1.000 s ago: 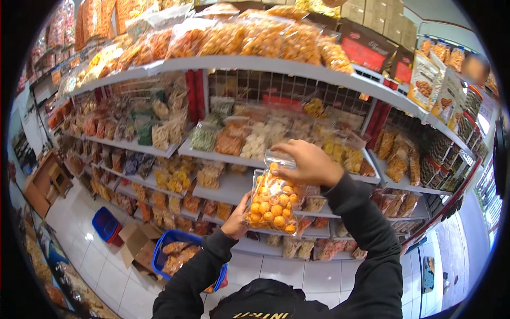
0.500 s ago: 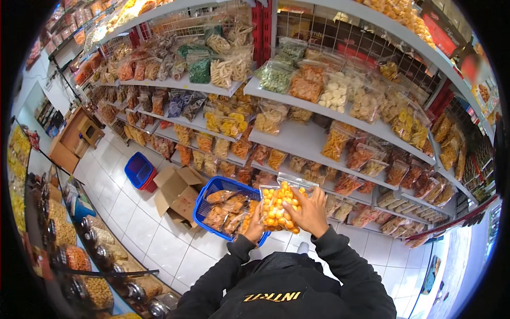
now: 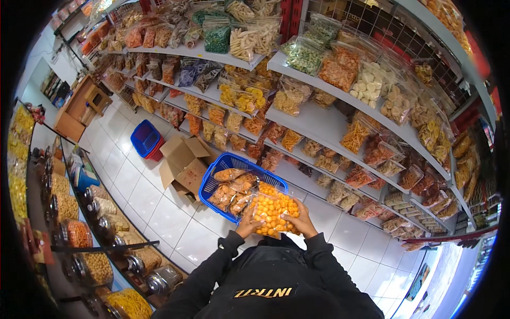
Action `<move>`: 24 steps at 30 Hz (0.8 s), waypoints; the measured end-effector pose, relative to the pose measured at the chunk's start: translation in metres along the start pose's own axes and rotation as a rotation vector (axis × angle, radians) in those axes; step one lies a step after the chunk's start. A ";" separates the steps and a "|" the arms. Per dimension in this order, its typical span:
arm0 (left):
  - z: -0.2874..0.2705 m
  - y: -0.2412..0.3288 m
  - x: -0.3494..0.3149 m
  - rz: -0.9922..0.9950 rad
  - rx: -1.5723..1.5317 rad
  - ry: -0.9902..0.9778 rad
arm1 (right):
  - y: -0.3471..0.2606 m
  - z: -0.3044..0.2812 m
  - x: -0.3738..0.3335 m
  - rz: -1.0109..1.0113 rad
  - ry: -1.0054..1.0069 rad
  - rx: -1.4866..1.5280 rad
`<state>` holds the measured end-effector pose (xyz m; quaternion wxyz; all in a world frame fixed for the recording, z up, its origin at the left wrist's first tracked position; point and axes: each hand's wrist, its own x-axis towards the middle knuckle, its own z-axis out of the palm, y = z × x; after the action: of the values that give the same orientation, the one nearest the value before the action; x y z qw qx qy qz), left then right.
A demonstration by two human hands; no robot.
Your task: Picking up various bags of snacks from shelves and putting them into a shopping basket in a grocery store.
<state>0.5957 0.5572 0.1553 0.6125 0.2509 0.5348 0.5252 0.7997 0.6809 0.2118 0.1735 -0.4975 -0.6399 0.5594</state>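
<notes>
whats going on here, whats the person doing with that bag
A person in a black top stands in a snack shop aisle and holds a clear bag of orange snack balls in both hands, the left hand on its left edge and the right hand on its right. The bag is just above a blue basket on the white tiled floor, which already holds several snack bags. An open cardboard box sits beside the basket, below shelves of packed snacks.
</notes>
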 end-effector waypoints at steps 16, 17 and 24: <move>-0.165 0.009 0.080 -0.412 0.263 0.023 | -0.048 0.125 0.120 -0.023 0.027 -0.161; -0.166 0.008 0.087 -0.521 0.386 0.013 | -0.042 0.132 0.125 -0.018 0.047 -0.162; -0.185 -0.052 0.078 -0.062 1.046 -0.145 | -0.027 0.197 0.134 0.038 0.199 -0.531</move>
<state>0.4353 0.5647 0.0240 0.4562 0.5426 0.6889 0.1511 0.5751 0.6884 0.1298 0.0886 -0.5899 -0.7344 0.3237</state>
